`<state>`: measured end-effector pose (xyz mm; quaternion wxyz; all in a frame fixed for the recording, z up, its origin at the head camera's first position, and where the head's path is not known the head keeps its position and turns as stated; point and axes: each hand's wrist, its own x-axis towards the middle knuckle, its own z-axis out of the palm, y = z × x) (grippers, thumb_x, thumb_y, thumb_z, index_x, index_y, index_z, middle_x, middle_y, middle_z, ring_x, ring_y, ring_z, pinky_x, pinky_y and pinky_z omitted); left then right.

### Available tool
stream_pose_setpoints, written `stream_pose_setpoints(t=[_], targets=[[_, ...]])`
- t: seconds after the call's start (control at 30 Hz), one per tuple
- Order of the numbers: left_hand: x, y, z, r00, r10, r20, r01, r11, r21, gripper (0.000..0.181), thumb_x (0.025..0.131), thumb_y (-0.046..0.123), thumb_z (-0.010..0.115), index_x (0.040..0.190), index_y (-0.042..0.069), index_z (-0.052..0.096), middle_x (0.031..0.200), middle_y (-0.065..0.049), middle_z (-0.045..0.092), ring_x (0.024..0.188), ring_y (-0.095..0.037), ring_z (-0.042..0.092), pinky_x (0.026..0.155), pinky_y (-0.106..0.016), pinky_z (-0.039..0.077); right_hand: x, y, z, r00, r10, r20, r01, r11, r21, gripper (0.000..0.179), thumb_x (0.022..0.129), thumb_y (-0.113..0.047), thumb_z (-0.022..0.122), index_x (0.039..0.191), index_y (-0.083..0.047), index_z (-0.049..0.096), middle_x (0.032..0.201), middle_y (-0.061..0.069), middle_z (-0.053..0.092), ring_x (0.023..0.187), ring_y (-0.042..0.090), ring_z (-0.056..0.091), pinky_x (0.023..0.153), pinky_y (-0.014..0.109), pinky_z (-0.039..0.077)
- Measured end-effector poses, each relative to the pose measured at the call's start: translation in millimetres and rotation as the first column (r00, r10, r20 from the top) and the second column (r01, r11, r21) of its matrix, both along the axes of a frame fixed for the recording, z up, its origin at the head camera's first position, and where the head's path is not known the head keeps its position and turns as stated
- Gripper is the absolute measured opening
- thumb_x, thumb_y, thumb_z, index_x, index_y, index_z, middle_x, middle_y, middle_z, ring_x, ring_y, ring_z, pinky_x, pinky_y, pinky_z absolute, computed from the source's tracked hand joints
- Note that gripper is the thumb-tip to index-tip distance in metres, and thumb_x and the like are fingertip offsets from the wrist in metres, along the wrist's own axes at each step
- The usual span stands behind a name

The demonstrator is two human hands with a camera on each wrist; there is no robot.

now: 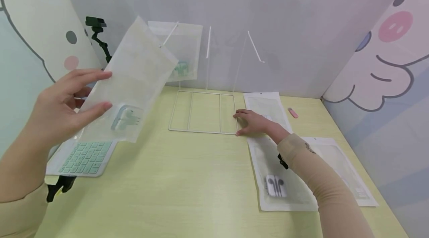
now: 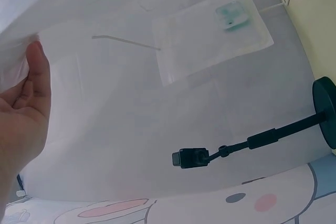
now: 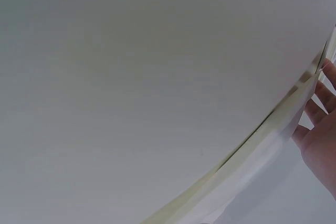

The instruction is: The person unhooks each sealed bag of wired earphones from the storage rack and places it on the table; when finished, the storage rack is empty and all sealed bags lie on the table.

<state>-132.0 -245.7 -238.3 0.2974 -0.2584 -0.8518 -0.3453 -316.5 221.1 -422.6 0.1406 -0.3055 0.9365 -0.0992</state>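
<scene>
One earphone pouch (image 1: pixel 130 83), pinched by the left hand (image 1: pixel 63 105), sits at the tip of a hook (image 1: pixel 169 34), apparently being hung, as the right hand (image 1: pixel 254 122), fingers spread, touches the wire rack (image 1: pixel 201 132), the next move likely calling for a straight slide inward.

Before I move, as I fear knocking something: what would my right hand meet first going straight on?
Likely the rack: its right bar lies at the right hand; contact is unclear.
</scene>
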Motion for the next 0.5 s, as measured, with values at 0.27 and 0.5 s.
stream_pose_setpoints(t=[0.27, 0.5], targets=[[2.0, 4.2, 2.6, 0.997, -0.071, -0.015, 0.072, 0.997, 0.039, 0.050, 0.075, -0.003, 0.076, 0.123, -0.003, 0.060, 0.122, 0.007, 0.059, 0.064, 0.002, 0.046, 0.058, -0.005, 0.038, 1.2, 0, 0.6, 1.000, -0.002, 0.005, 0.002, 1.000, -0.006, 0.086, 0.074, -0.059, 0.071, 0.142, -0.016, 0.042, 0.153, 0.013, 0.028, 0.139, 0.036, 0.025, 0.111, 0.052, 0.026], [1.4, 10.5, 4.9, 0.992, -0.129, 0.003, 0.129, 0.989, 0.076, 0.054, 0.073, -0.009, 0.075, 0.124, -0.004, 0.059, 0.121, -0.002, 0.059, 0.079, 0.006, 0.063, 0.063, -0.006, 0.048, 0.5, 1, 0.5, 1.000, -0.005, 0.004, 0.005, 1.000, -0.008, 0.086, 0.073, -0.060, 0.070, 0.142, -0.017, 0.042, 0.152, 0.013, 0.028, 0.139, 0.035, 0.025, 0.111, 0.051, 0.026]])
